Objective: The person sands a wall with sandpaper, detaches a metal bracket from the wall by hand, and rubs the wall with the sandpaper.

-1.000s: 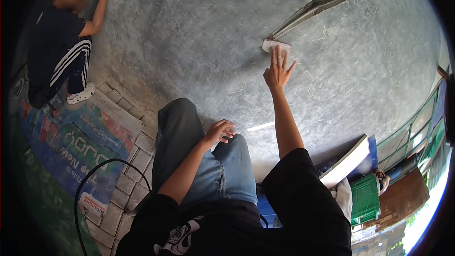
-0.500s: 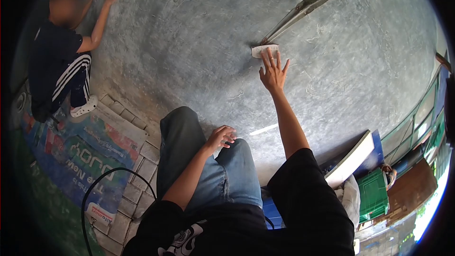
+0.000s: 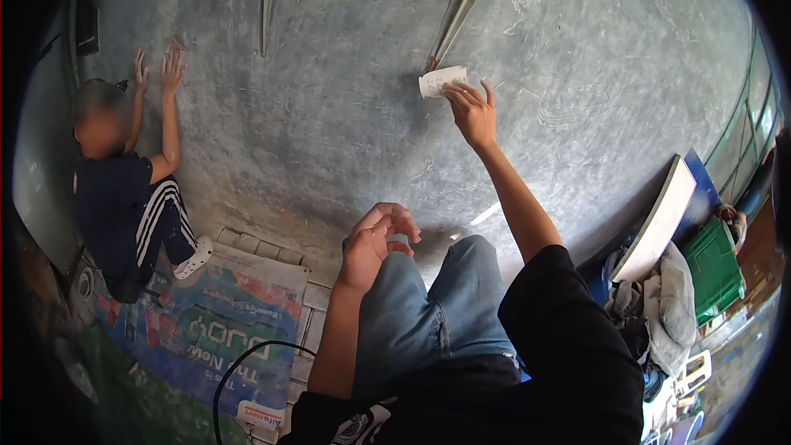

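Note:
Against the grey wall (image 3: 346, 99), just under the foot of a metal bracket (image 3: 461, 12), lies a small pale piece of sandpaper (image 3: 439, 81) with faint print on its back. My right hand (image 3: 475, 119) grips its right end between thumb and fingers, arm stretched out. The sandpaper's rough face is hidden. My left hand (image 3: 371, 251) is raised over my left knee, fingers loosely bent and apart, with nothing in it. Below it are my jeans-covered knees (image 3: 474, 280).
At left a co-worker (image 3: 115, 189) crouches, both hands on the wall. A printed banner (image 3: 222, 330) covers paving blocks, and a black cable (image 3: 247, 354) curves across it. Another bracket (image 3: 269, 0) hangs above. At right are a white board (image 3: 655, 222), sacks (image 3: 676, 297) and a green crate (image 3: 715, 268).
My right hand has gone from fingers spread flat on the sandpaper to pinching its right end. My left hand has lifted off my knee. The view has shifted.

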`<state>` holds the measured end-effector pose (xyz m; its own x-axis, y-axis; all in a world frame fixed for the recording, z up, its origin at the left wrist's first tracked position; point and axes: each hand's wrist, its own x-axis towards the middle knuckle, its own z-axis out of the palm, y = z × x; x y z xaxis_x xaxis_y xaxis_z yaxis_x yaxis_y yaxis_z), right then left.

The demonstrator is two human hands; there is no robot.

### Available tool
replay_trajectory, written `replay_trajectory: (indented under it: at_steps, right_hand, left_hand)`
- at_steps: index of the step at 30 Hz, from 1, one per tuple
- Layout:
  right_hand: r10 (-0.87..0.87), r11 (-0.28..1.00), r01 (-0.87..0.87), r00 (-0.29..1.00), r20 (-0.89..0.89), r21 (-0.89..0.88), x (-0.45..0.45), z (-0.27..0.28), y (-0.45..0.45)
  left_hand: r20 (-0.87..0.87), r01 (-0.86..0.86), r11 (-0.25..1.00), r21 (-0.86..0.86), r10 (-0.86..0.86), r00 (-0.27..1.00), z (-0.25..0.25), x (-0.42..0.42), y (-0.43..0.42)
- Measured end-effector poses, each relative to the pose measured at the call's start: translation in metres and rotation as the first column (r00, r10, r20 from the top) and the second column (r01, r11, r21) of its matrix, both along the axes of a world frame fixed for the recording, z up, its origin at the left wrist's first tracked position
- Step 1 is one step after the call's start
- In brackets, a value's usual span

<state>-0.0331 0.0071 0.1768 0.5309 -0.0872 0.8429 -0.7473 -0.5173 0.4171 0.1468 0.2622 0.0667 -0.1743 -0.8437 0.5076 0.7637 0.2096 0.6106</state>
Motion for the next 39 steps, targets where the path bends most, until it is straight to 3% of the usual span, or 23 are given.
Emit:
replay_trajectory:
  at_steps: [2,4,6,7,8,9,10,13,15,16,18,19,22,25,26,28,29,34,36,39]
  right_hand:
    - [0.057,0.995,-0.062,0.997,0.059,0.083,-0.008,-0.003,0.015]
    - [0.091,0.978,-0.115,0.987,0.136,0.177,-0.032,-0.005,0.024]
    - [0.055,0.766,-0.337,0.883,0.467,0.547,-0.052,-0.002,0.049]
    - [0.048,0.77,-0.335,0.879,0.475,0.543,-0.066,-0.003,0.057]
    - [0.067,0.618,-0.517,0.785,0.616,0.592,-0.082,-0.001,0.064]
    - [0.056,0.443,-0.68,0.672,0.739,0.585,-0.093,0.005,0.074]
    - [0.062,0.462,-0.679,0.666,0.743,0.57,-0.104,0.008,0.088]
    - [-0.055,0.434,-0.755,0.522,0.851,0.491,-0.122,0.027,0.143]
    - [-0.119,0.255,-0.898,0.339,0.933,0.359,-0.128,0.019,0.168]
    - [-0.142,0.25,-0.896,0.342,0.929,0.368,-0.127,0.011,0.177]
    - [-0.215,0.204,-0.957,0.162,0.963,0.206,-0.123,-0.001,0.195]
    - [-0.253,0.178,-0.964,0.147,0.956,0.196,-0.118,-0.007,0.206]
    - [-0.348,0.099,-0.973,0.161,0.923,0.207,-0.098,-0.023,0.231]
    - [-0.355,0.001,-0.98,0.186,0.916,0.199,-0.087,-0.039,0.244]
    - [-0.378,0.006,-0.98,0.181,0.908,0.198,-0.083,-0.044,0.251]
    - [-0.327,-0.073,-0.979,0.205,0.922,0.192,-0.072,-0.046,0.264]
    - [-0.336,-0.124,-0.973,0.226,0.914,0.195,-0.07,-0.048,0.27]
    - [-0.35,-0.12,-0.949,0.316,0.882,0.293,-0.069,-0.056,0.288]
    - [-0.205,-0.007,-0.904,0.421,0.884,0.428,-0.068,-0.056,0.295]
    - [-0.088,0.099,-0.872,0.472,0.877,0.479,-0.067,-0.057,0.305]
  left_hand:
    - [0.132,-0.192,0.981,0.017,0.189,0.973,0.002,0.008,0.004]
    - [0.179,-0.239,0.971,0.012,0.233,0.956,-0.001,0.011,0.004]
    - [0.144,-0.253,0.967,0.04,0.245,0.959,-0.004,0.009,0.006]
    - [0.152,-0.245,0.969,0.036,0.237,0.96,-0.007,0.007,0.007]
    - [0.087,-0.219,0.975,0.047,0.215,0.973,-0.012,0.004,0.006]
    - [0.019,-0.19,0.98,0.052,0.19,0.982,-0.016,0.0,0.004]
    - [0.024,-0.178,0.983,0.032,0.178,0.984,-0.021,-0.007,0.002]
    - [0.025,-0.13,0.969,0.211,0.128,0.991,-0.026,-0.026,0.0]
    - [-0.002,-0.078,0.97,0.229,0.081,0.997,-0.027,-0.035,-0.002]
    - [-0.071,-0.043,0.965,0.258,0.063,0.995,-0.029,-0.039,0.001]
    - [-0.108,-0.013,0.959,0.281,0.045,0.993,-0.028,-0.046,0.005]
    - [-0.055,-0.046,0.963,0.265,0.063,0.997,-0.026,-0.049,0.006]
    - [-0.027,-0.064,0.972,0.225,0.072,0.997,-0.02,-0.055,0.009]
    - [0.224,-0.191,0.962,0.193,0.147,0.964,-0.016,-0.06,0.013]
    - [0.229,-0.183,0.959,0.215,0.132,0.964,-0.014,-0.065,0.016]
    - [0.309,-0.287,0.952,0.103,0.244,0.919,-0.004,-0.073,0.021]
    - [0.26,-0.244,0.963,0.114,0.208,0.943,-0.002,-0.076,0.021]
    - [0.224,-0.253,0.967,0.024,0.242,0.944,0.009,-0.085,0.034]
    - [0.264,-0.29,0.957,-0.007,0.281,0.922,0.012,-0.085,0.038]
    - [0.308,-0.332,0.943,-0.018,0.321,0.896,0.014,-0.088,0.041]
